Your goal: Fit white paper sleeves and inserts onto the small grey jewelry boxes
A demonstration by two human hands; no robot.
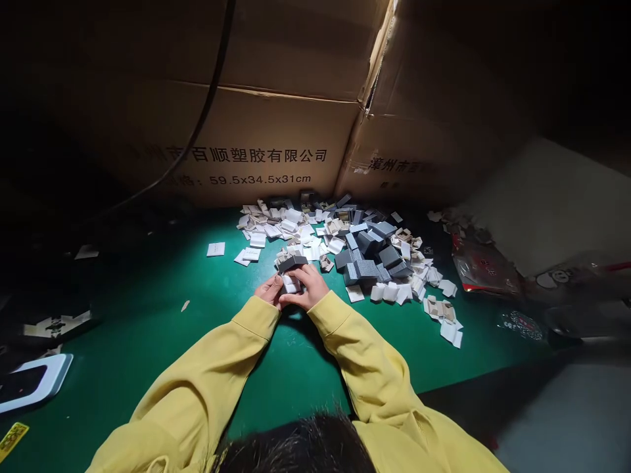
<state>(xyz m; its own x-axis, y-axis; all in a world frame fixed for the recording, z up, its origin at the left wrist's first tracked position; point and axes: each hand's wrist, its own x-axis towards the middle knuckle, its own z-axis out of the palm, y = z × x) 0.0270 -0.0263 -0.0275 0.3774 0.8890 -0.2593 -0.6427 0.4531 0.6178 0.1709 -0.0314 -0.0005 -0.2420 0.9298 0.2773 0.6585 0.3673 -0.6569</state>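
Both my hands meet over the green table (162,315), closed round a small dark grey box (292,263) with a white lining (290,284). My left hand (269,290) grips its left side, with the thumb against the white part. On the other side my right hand (309,288) holds it, fingers along the top and thumb below. The dark lid is tilted up, so the white inside shows. Just beyond lies a pile of folded white card inserts (290,226), with more dark grey boxes (367,253) heaped to the right.
Large brown cartons (276,131) wall off the back of the table. A black cable (204,108) hangs at the left. The near left holds a white device (37,381) and a yellow label (12,440). Clear plastic bags (483,266) lie at the right.
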